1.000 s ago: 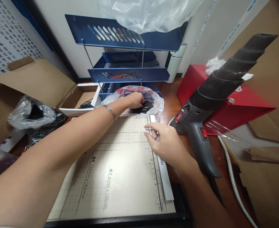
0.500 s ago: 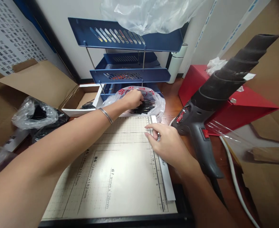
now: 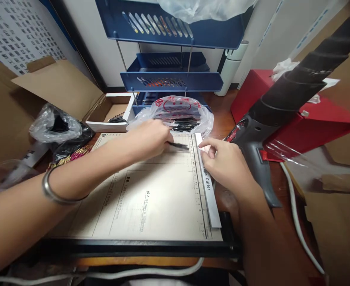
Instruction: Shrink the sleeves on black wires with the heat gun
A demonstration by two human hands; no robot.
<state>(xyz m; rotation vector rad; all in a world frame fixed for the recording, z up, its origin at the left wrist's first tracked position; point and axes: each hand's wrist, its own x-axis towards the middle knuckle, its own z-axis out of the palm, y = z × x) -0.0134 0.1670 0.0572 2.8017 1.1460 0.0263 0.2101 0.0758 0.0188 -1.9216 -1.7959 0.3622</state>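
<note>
The left hand (image 3: pixel 150 138) is pinched shut on one end of a thin black strip (image 3: pixel 180 145). The strip's free end lies low over the cutting board (image 3: pixel 151 198), just beside the white rail (image 3: pixel 207 188). The right hand (image 3: pixel 227 165) rests on that rail with bent fingertips (image 3: pixel 205 146) at its far end; whether they grip it I cannot tell. So one strip is out and at the board's edge, uncut as far as can be seen. Many more strips lie in the plastic bag (image 3: pixel 179 109) just behind. A heat gun (image 3: pixel 261 131) leans on the worktop (image 3: pixel 222 115) to the right, before a red box (image 3: pixel 309 123).
</note>
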